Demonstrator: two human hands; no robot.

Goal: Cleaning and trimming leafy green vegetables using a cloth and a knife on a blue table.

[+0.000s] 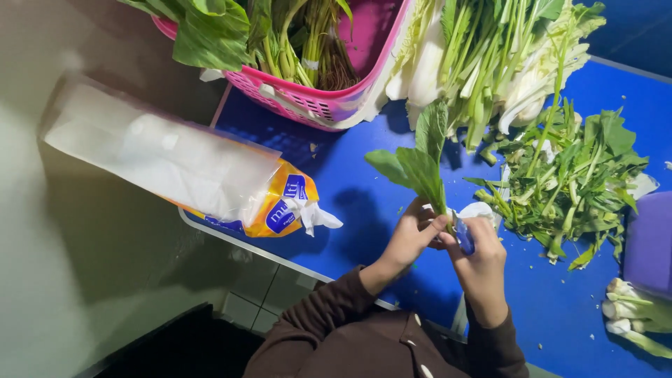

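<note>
My left hand [411,238] pinches the stem end of a small bunch of leafy greens [418,164], whose leaves stand up and away from me. My right hand [481,257] is closed around a small blue-handled tool [463,236], its tip close against the stem base beside my left fingers. Both hands hover over the blue table top [350,210]. A white stem piece [479,208] shows just behind my right hand.
A pink basket [329,105] holding greens stands at the back. A heap of whole leafy vegetables [490,56] lies beside it, with cut leaves and trimmings [581,182] to the right. White stem ends [630,318] lie at the right edge. A plastic pack of tissue [182,168] overhangs the left edge.
</note>
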